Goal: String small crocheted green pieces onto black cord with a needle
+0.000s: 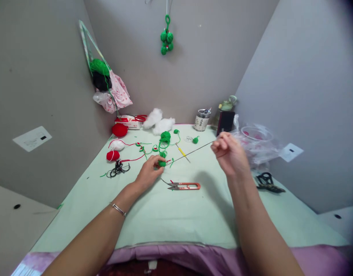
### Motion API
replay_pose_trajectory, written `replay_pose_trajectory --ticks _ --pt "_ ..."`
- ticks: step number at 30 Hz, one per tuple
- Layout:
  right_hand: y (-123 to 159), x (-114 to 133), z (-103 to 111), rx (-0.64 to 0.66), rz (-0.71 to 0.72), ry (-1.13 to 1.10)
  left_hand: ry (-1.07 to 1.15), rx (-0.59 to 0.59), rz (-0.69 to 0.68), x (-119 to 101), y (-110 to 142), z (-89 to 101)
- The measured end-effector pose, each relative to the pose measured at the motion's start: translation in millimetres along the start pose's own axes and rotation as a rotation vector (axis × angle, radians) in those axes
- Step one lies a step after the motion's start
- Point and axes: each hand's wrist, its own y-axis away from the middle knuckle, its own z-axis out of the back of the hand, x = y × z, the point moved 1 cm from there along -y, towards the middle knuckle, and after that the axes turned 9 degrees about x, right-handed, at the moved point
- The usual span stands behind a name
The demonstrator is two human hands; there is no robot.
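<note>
My left hand [149, 173] rests on the pale green table cover [170, 214], its fingers pinched on a small green yarn piece [162, 163]. A thin dark thread [190, 153] runs taut from that piece up to my right hand [230, 153], which is raised above the table with its fingers closed on the thread's end. Green yarn [165, 137] trails away behind the left hand. Orange thread snips [184, 186] lie just in front of the left hand.
Red yarn balls [113, 155], a white ball [117, 145], black cord [118, 168] and a yellow-handled hook [182, 152] lie at left and centre. White stuffing [159, 122], a tin [202, 120], a plastic bag [255, 143] and black scissors [267, 182] stand at the back and right. Green pompoms [166, 40] hang on the wall.
</note>
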Motion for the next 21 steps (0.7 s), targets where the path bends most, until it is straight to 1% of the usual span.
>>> replay_pose_trajectory --ticks 3,5,7,10,12,14,18,21 --pt "-3 17 19 -0.106 0.221 -0.075 0.023 -0.032 0.037 5 -4 7.0" --pt "-3 23 27 -0.159 0.294 -0.095 0.067 -0.025 0.074 6 -6 7.9" --pt "-4 22 28 -0.183 0.284 -0.087 0.136 0.010 0.108 4 -5 6.4" --pt "-2 10 15 -0.174 0.204 0.030 0.265 0.063 0.141 -1 -4 3.4" --pt "1 -3 0 -0.109 0.115 0.177 0.344 0.081 0.157 -6 -2 2.5" --pt "7 -18 -17 0.004 0.031 0.349 0.406 0.090 0.170 -11 -1 2.1" --pt "22 -47 -44 0.208 0.006 0.789 0.486 0.092 0.193 -18 0 -0.4" --pt "31 -63 -56 0.275 0.008 0.924 0.519 0.091 0.205 -20 2 -5.2"
